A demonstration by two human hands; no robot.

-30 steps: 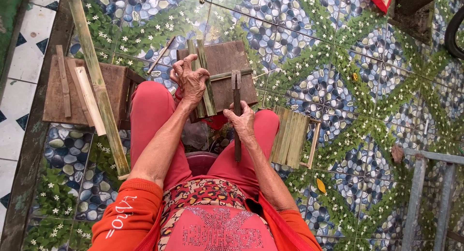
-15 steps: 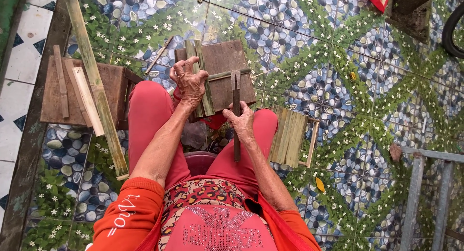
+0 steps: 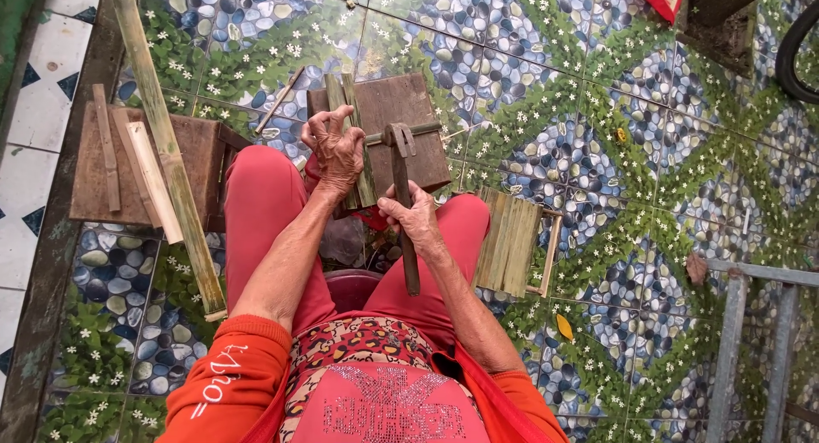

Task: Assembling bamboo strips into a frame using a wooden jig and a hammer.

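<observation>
Left hand [image 3: 337,148] pinches a bamboo strip [image 3: 357,136] on the block [image 3: 401,110]; right hand [image 3: 418,221] grips the hammer [image 3: 401,195] beside it.

Both arms forward over the knees, both hands closed.

I note the left hand [image 3: 337,148] reaching furthest, fingers curled down in a tight grip, wrist bent. The right hand [image 3: 415,221] sits nearer the body, knuckles up, fist wrapped shut, forearm angled inward. Orange sleeves cover both upper arms.

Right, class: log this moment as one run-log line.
left hand: holds bamboo strips on wooden block | right hand: grips long tool over block | bamboo pole: beside left leg
</observation>
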